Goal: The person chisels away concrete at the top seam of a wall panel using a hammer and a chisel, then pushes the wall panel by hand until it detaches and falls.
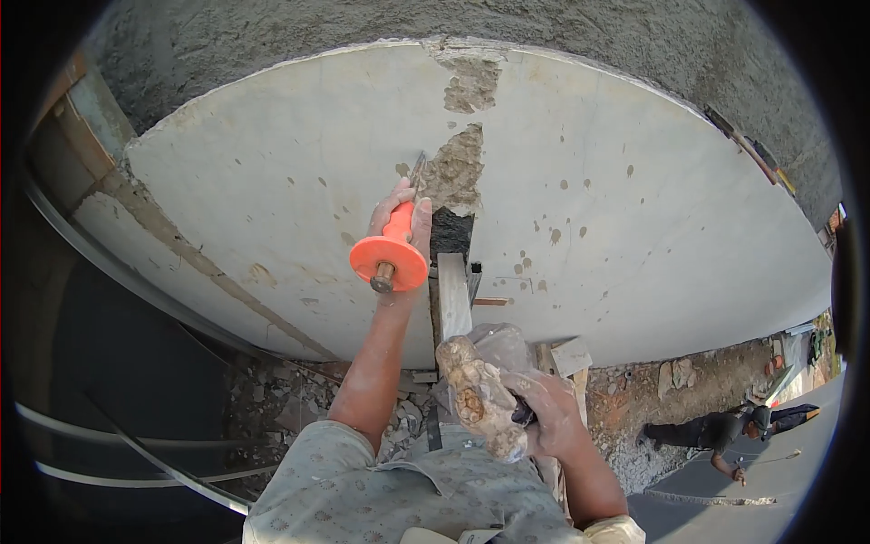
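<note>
My left hand (421, 228) is wrapped round a chisel (390, 260) with an orange grip and a round guard. Its steel tip points up the pale wall (317, 136), at the left edge of a rough chipped patch (458, 168). Lower down, my right hand (551, 412) is closed on what looks like a hammer (476, 394), its head thickly caked with dried mortar. The hammer is apart from the chisel's struck end. My palm hides most of the handle. Below the chipped patch is a dark hole (450, 231) in the wall.
A pale upright board (454, 295) stands below the hole. Rubble (408, 417) lies at the wall's foot. Another person (711, 431) works farther off at the lower right. Curved metal strips (136, 444) cross the lower left. Tools (757, 154) lie along the upper right ledge.
</note>
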`<state>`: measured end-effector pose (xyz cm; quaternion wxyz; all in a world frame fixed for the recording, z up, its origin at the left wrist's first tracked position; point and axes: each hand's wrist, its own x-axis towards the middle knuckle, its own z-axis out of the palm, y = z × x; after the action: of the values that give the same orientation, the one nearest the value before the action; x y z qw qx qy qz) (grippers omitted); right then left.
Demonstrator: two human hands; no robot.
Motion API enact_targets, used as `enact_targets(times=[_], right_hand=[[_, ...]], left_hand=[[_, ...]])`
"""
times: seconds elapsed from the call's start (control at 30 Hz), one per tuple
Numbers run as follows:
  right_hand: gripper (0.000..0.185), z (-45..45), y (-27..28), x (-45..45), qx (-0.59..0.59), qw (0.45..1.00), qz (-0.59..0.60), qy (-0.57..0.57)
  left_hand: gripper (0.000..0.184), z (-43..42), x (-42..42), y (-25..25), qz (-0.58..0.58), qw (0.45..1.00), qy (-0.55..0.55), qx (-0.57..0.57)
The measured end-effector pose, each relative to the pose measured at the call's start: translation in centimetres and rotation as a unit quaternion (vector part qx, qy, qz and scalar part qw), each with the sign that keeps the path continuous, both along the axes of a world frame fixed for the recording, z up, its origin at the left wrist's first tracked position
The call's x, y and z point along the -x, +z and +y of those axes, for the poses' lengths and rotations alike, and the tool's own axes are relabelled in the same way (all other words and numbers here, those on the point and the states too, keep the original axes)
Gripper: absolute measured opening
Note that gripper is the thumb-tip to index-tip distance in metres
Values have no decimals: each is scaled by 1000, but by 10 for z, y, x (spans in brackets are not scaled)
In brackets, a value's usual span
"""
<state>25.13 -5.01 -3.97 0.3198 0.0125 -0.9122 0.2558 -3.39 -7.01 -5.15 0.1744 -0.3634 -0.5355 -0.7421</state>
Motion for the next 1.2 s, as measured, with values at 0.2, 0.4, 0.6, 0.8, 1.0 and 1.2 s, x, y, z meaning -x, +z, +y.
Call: enact_targets(times=[0.2,0.4,0.6,0.8,1.0,1.2], right_hand=[[61,-19,65,36,-152,984,40,84],[46,-55,99,56,-236,940,213,121],[38,-41,80,74,-170,983,5,-69],[25,-69,108,66,-277,936,218,3],[18,-57,89,77,-259,956,138,8],[18,-64,114,69,-279,952,113,-56]], left_hand=[[19,17,17,-12,23,1000,-5,20],[18,17,19,-7,11,999,-31,-27],[21,12,26,-10,-63,997,-41,3],[20,11,33,-2,-32,998,-59,15],[19,3,29,11,-20,998,-43,45],[21,-4,37,15,-32,996,-67,45]])
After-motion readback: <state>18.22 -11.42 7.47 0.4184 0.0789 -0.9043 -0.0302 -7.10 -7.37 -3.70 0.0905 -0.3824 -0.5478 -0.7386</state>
